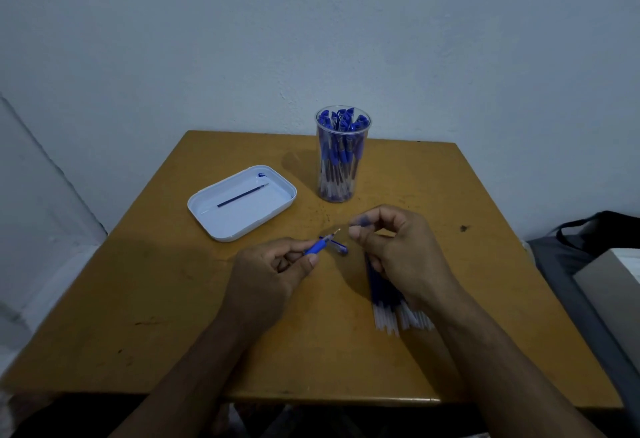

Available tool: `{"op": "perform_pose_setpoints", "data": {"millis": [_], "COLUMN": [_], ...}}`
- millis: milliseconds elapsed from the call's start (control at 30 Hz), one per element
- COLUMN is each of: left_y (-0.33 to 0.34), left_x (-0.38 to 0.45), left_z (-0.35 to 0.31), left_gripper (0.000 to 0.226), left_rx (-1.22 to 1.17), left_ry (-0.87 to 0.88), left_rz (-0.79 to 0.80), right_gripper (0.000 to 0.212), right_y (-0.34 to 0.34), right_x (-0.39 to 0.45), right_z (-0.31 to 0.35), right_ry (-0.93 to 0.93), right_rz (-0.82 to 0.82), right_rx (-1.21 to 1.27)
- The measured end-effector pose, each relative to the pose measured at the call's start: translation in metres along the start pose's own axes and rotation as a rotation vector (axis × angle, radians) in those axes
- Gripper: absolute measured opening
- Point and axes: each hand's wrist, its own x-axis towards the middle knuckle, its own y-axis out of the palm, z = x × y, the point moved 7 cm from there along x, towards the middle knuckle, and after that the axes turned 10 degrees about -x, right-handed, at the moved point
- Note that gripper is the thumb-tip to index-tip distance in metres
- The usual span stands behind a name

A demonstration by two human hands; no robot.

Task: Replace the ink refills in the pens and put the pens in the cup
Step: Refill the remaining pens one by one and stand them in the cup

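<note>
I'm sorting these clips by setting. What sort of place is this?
Probably a plain room at home: a small wooden table against a bare wall, and a dark bag lying at the right.

left hand (pixel 277 264) grips pen (pixel 320 244) | right hand (pixel 391 243) pinching | cup (pixel 343 155) full

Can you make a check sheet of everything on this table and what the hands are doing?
Surface: wooden table, scuffed, with dark spots.
Job's things: clear cup full of blue pens, upright at the back; white tray holding one refill and an ink smear; bundle of refills lying under the right wrist; blue cap lying on the table.
Clutter: nothing seen.
Grippers: left hand holds a pen, tip up; right hand pinches something tiny, too small to tell.
Cables: nothing seen.
Surroundings: pale wall; dark bag to the right.
</note>
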Motion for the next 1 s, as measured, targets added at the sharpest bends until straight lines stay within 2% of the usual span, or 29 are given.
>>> {"op": "perform_pose_setpoints", "data": {"millis": [100, 167, 233, 367, 600, 667, 733, 833, 867, 1000], "left_y": [-0.003, -0.003, -0.003, -0.003, -0.002, -0.002, -0.002, -0.001, 0.0, 0.001], "left_x": [0.0, 0.0, -0.001, -0.001, 0.0, -0.001, -0.001, -0.002, -0.002, -0.003], "left_z": [-0.001, -0.003, -0.005, -0.004, -0.002, -0.004, -0.006, -0.008, -0.008, -0.006], "left_gripper": [0.024, 0.024, 0.024, 0.024, 0.025, 0.025, 0.026, 0.027, 0.026, 0.023], "left_rx": [-0.088, -0.074, -0.058, -0.074, -0.081, -0.064, -0.057, -0.037, -0.036, -0.057], "left_ry": [-0.029, -0.019, -0.015, -0.033, -0.052, -0.034, -0.013, 0.006, 0.006, -0.019], "left_rz": [-0.06, -0.07, -0.077, -0.07, -0.028, -0.019, -0.009, 0.008, 0.012, 0.017], "right_gripper": [0.011, 0.013, 0.02, 0.024, 0.025, 0.03, 0.031, 0.014, 0.011, 0.01], "right_y": [-0.001, 0.013, 0.028, 0.041, 0.041, 0.038, 0.03, 0.022, 0.023, 0.03], "right_x": [-0.002, -0.005, -0.008, -0.011, -0.009, -0.008, -0.006, -0.006, -0.008, -0.013], "right_z": [0.004, 0.007, 0.005, 0.003, 0.004, 0.002, 0.004, 0.001, 0.0, -0.003], "right_ry": [-0.073, -0.139, -0.163, -0.118, -0.1, -0.096, -0.109, -0.007, 0.025, 0.122], "right_rz": [-0.075, -0.044, 0.009, 0.076, 0.119, 0.108, 0.043, 0.061, 0.08, 0.077], "right_rx": [-0.32, -0.593, -0.733, -0.872, -0.893, -0.848, -0.676, -0.072, 0.053, 0.239]}}
